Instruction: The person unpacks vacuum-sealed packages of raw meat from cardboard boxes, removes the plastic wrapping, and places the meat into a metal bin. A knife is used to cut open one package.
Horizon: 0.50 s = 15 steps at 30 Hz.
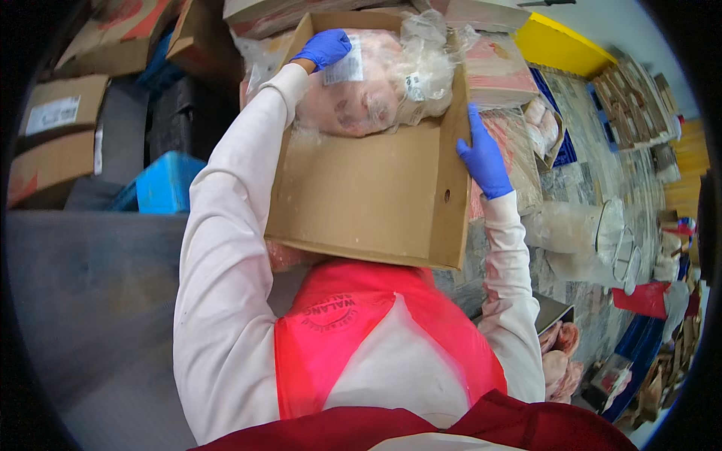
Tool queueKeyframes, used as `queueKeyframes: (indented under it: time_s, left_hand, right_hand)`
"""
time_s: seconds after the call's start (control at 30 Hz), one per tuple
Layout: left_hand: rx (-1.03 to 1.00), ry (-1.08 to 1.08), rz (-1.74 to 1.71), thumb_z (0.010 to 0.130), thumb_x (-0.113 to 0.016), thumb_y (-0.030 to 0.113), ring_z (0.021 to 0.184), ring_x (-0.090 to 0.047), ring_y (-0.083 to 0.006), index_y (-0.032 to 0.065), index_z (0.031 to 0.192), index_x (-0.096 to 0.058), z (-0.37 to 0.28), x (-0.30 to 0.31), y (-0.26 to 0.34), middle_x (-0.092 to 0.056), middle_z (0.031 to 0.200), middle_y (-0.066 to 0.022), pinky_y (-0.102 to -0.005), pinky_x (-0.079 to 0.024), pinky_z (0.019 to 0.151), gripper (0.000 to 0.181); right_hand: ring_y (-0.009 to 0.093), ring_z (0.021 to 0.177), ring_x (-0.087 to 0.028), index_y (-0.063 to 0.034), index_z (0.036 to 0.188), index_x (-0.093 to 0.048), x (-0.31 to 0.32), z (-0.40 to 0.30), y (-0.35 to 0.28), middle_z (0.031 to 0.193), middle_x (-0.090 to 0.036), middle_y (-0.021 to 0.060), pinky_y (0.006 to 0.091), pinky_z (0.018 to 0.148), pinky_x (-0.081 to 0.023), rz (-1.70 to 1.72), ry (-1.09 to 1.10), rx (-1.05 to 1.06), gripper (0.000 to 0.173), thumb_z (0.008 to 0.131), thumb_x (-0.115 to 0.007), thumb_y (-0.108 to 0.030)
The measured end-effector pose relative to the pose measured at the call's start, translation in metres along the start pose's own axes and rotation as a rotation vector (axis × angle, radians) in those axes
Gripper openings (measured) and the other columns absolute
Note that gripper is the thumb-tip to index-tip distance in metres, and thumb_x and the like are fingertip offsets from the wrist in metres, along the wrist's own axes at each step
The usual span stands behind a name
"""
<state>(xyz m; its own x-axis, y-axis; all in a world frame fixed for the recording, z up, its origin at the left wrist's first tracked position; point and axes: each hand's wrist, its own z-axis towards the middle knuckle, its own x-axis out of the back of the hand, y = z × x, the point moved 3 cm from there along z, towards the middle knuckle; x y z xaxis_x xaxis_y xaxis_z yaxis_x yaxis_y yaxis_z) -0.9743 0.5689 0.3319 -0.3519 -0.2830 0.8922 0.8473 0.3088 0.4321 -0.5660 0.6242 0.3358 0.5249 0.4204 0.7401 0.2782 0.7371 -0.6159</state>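
Observation:
A long open cardboard box (361, 186) tilts in front of my apron. At its far end lies a clear plastic bag of pale meat (366, 101) with a white printed label (345, 62). Beside it, to the right, is a second, crumpled plastic bag (424, 73) with a small label; its contents are unclear. My left hand (327, 48), in a blue glove, has its fingers curled on the meat bag's plastic near the label. Along the box's right wall, my right hand (486, 155), also blue-gloved, holds the edge, its thumb towards the inside.
Plastic-wrapped cartons (499, 70) are stacked behind and to the right of the box. Cardboard boxes (56, 107) and a blue crate (169, 183) stand left, by a dark grey surface (96, 315). Raw meat pieces (561, 361) lie low on the right. Bagged bins (586, 237) stand on the floor.

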Motion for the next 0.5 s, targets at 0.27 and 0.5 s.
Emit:
queueKeyframes:
  time_s: [0.27,0.5]
  left_hand:
    - [-0.148,-0.235,0.297,0.091,-0.040,0.057,0.111,-0.058,-0.0389,-0.0009,0.110,-0.066,0.141,-0.046,-0.048,-0.063,0.115,-0.0232,-0.0429,-0.042,0.099,0.066]
    - [-0.033,-0.278,0.233,0.088,-0.043,0.059,0.109,-0.060,-0.0377,0.0034,0.111,-0.068,0.133,-0.065,-0.010,-0.063,0.118,-0.0201,-0.0433,-0.044,0.098,0.065]
  right_hand:
    - [0.047,0.132,-0.035,-0.0141,0.138,-0.046,-0.007,0.001,-0.090,0.145,-0.034,0.0265,0.0515,0.108,-0.033,-0.425,-0.221,0.179,0.067,0.075,-0.067,-0.008]
    - [0.050,0.133,-0.034,-0.0242,0.145,-0.036,-0.044,0.003,-0.103,0.149,-0.029,0.0257,0.0561,0.108,-0.033,-0.320,-0.674,0.009,0.070,0.082,-0.066,-0.018]
